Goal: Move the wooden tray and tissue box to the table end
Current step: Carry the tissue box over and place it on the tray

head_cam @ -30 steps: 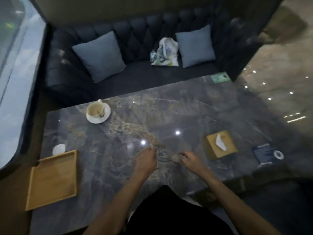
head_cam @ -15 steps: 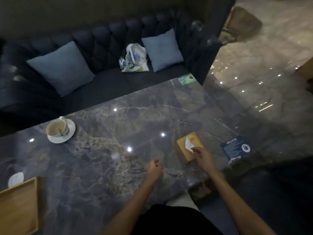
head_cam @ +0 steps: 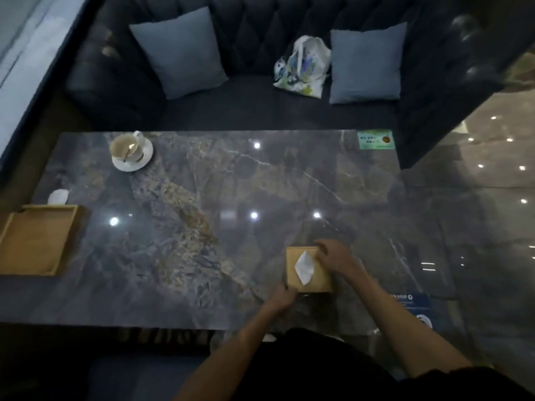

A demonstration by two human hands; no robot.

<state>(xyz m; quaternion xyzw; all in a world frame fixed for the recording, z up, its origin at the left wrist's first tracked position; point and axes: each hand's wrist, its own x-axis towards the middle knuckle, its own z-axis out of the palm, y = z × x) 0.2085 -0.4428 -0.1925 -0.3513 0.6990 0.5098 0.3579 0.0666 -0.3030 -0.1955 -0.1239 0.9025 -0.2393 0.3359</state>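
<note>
**Both hands close on the tissue box; tray waits at the far left**

Since half a second ago the left hand [head_cam: 279, 299] has come across to the near left corner of the tissue box [head_cam: 308, 269], and the right hand [head_cam: 335, 257] has settled along its right and far edge. Each hand now touches the box with fingers curled against it, one on either side; whether the grasp is firm enough to lift I cannot tell. The box sits low and right of centre in the frame, close to the near edge of the tabletop [head_cam: 260, 183]. A white tissue [head_cam: 304, 267] stands up from its slot.

Risks, as I judge them: the stone looks polished and slick, so a push rather than a lift could send the box skidding or twisting. A finger snagging the tissue would pull it loose. The wooden tray [head_cam: 36, 238] lies at the left edge of the frame, well apart from the box, with a small white object [head_cam: 58, 196] just beyond it. A cup on its saucer [head_cam: 131, 151] stands at upper left, and a careless sweep towards that end might catch it.

Ceiling lights glare off the dark marble. Beyond it runs a dark tufted sofa [head_cam: 260, 111] with two grey cushions [head_cam: 178, 52] and a printed bag [head_cam: 302, 66]. Glossy floor fills the right side.
</note>
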